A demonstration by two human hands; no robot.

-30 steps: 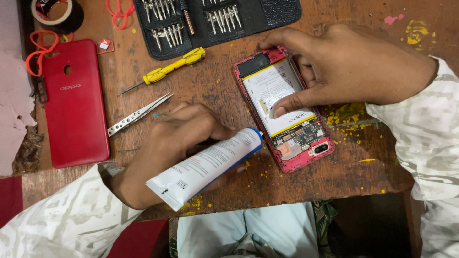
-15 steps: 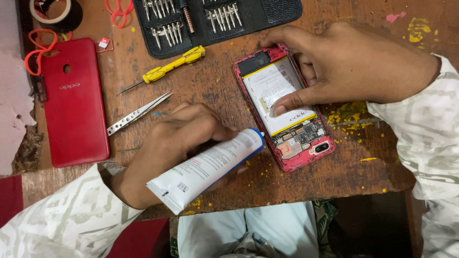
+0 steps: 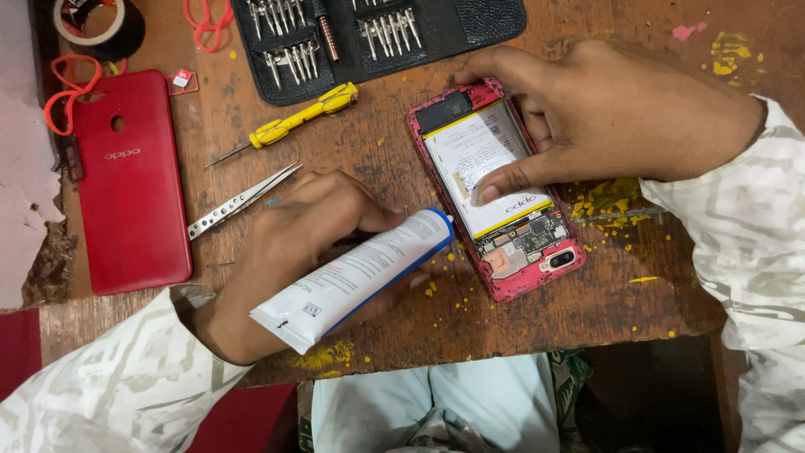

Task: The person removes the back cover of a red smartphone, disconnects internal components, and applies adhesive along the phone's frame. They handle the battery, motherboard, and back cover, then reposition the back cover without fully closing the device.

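An opened red phone [image 3: 503, 277] lies on the wooden table [image 3: 587, 310] with its white battery and circuit board showing. My right hand [image 3: 604, 117] rests on it, thumb pressing the battery and fingers around the top edge. My left hand [image 3: 293, 243] grips a white and blue glue tube [image 3: 352, 281], lying flat, its nozzle end touching the phone's left edge.
The red back cover [image 3: 130, 184] lies at the left. Steel tweezers [image 3: 239, 201] and a yellow screwdriver [image 3: 285, 126] lie between it and my left hand. A black screwdriver-bit case [image 3: 453, 25] lies at the far edge, a tape roll [image 3: 92, 21] at far left.
Almost nothing has moved; both hands hold their places, with the tube's nozzle still against the phone's left side.
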